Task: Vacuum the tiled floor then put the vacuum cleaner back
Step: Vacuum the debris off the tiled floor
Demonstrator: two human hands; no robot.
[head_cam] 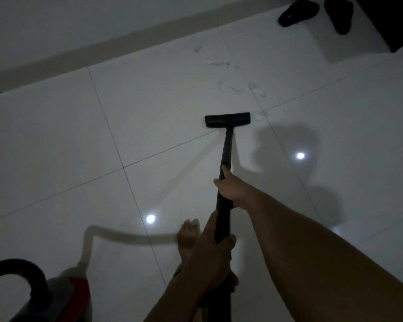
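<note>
A black vacuum wand [226, 149] slopes from my hands down to its flat floor head [227, 120], which rests on the white tiled floor [149, 117]. My right hand [233, 190] grips the wand higher up its length. My left hand [213, 254] grips the wand's near end, closer to my body. The vacuum body [65, 296], grey and red, sits at the bottom left with a black hose [16, 268] arching out of it. Streaks of dust and debris [219, 63] lie on the tiles beyond the head.
A wall with a baseboard [102, 52] runs across the top left. A pair of dark slippers [312, 15] lies at the top right beside a dark piece of furniture [393, 22]. My bare foot [187, 238] stands just left of the wand.
</note>
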